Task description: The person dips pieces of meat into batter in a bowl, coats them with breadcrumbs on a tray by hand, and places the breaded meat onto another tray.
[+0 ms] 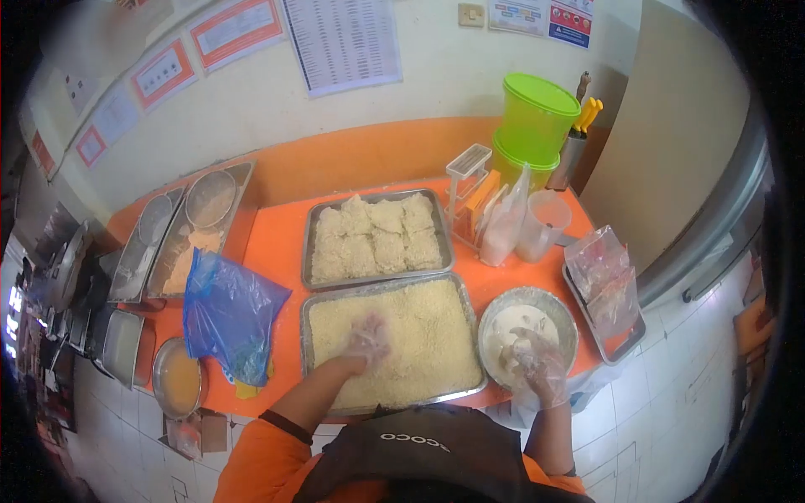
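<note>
My left hand (367, 339), in a clear plastic glove, lies with fingers spread on the pale crumbs in the near tray (428, 335). To the right, my right hand (532, 360), also in a clear glove, is inside a round metal bowl (568, 323) of white powder. Its fingers are curled round a powder-coated piece (521, 345), whose outline is partly hidden by the glove. Behind the crumb tray, a second metal tray (444, 226) holds several crumb-coated pieces (373, 235) in rows.
A blue plastic bag (231, 310) and a bowl of yellow-orange liquid (180, 377) sit left. Rectangular pans with sieves (210, 199) stand behind them. At right are a tray of bagged items (602, 281), a clear jug (543, 226), green tubs (537, 117) and knives (587, 116).
</note>
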Action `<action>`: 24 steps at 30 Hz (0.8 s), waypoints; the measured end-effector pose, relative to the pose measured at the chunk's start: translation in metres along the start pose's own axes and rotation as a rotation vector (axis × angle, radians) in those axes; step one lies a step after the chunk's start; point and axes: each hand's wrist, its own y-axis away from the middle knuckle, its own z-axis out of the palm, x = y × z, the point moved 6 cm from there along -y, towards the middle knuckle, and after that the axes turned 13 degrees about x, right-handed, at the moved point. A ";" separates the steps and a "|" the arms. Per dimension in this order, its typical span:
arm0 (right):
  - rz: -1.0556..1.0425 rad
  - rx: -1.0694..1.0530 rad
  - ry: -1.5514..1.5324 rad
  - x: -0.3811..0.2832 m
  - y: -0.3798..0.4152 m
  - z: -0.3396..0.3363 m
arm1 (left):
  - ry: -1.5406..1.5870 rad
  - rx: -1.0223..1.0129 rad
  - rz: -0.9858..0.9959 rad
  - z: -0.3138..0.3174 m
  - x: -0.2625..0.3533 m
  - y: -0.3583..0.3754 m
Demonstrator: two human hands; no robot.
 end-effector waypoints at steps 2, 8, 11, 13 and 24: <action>-0.036 0.020 0.002 0.009 0.000 0.004 | 0.232 0.123 -0.028 0.015 -0.020 -0.023; -0.031 -0.025 0.011 0.006 0.003 -0.001 | 0.417 -0.133 -0.416 -0.056 0.013 -0.035; -0.124 -0.057 0.089 0.009 0.010 -0.003 | 0.871 -0.092 -0.409 -0.029 0.004 -0.041; 0.052 -0.061 -0.002 0.007 0.011 -0.007 | 1.361 -0.075 -0.368 -0.021 -0.015 -0.037; -0.043 0.002 0.044 0.007 0.013 -0.002 | 1.300 0.332 -0.281 -0.102 -0.053 -0.008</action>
